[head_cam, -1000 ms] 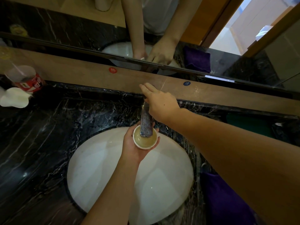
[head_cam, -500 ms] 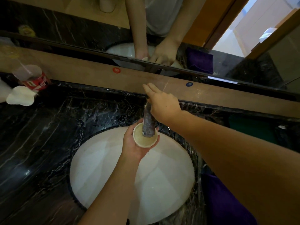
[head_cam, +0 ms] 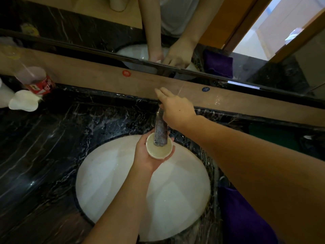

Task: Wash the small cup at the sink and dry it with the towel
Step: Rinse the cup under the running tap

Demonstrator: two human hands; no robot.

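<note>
Both of your hands are busy at the tap. Your left hand [head_cam: 149,155] cradles the small cup [head_cam: 159,148] from below, fingers curled round its wall, and holds it upright under the spout of the faucet [head_cam: 160,132], over the 12 o'clock edge of the white sink [head_cam: 109,182]. The cup's pale inside faces up, with the spout's tip right over its rim. Your right hand [head_cam: 176,110] rests on top of the faucet at 12 o'clock from the cup, its fingers stretched forward toward the wall; whether they grip the lever underneath I cannot tell. A purple towel [head_cam: 246,219] lies on the dark marble bench [head_cam: 44,155] at 4 o'clock from the sink. At 10 o'clock, far off on the bench, stand a red-labelled plastic cup [head_cam: 37,81] and a white dish [head_cam: 23,102].
</note>
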